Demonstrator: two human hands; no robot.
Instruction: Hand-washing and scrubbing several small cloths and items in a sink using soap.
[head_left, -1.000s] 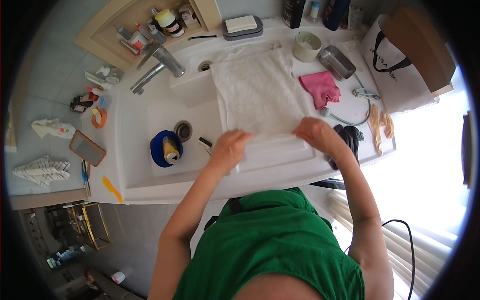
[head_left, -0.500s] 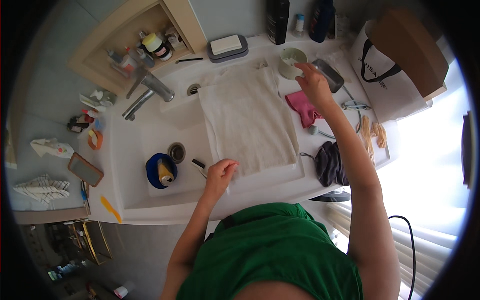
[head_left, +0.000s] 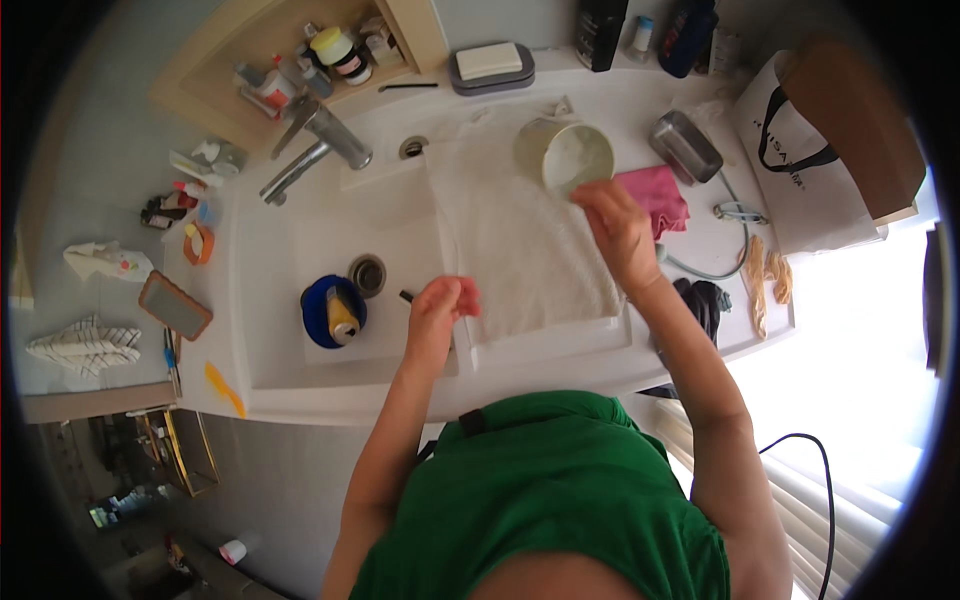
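Observation:
My right hand [head_left: 622, 240] pinches the near rim of a pale green cup [head_left: 535, 150], which is tilted with its mouth toward me. The cup hangs over the right far part of a white towel [head_left: 530, 255], spread flat across the right side of the sink. My left hand [head_left: 435, 312] hovers by the towel's left edge, its fingers curled together and nothing visible in them. A dark-ended tool [head_left: 405, 296] shows partly behind that hand. Just right of my right hand lies a pink cloth [head_left: 655, 198]. What the cup contains cannot be made out clearly.
In the white basin [head_left: 300, 235] a blue bowl [head_left: 312, 325] with a can [head_left: 343, 322] stands beside the drain [head_left: 367, 275]. The faucet [head_left: 315, 155] reaches in from the left. On the right are a metal box [head_left: 690, 145], dark cloth [head_left: 703, 310] and a paper bag [head_left: 790, 185].
My right hand has taken hold of the cup and brought it from the back ledge left and nearer, tilted over the towel. My left hand has shifted slightly farther away from me.

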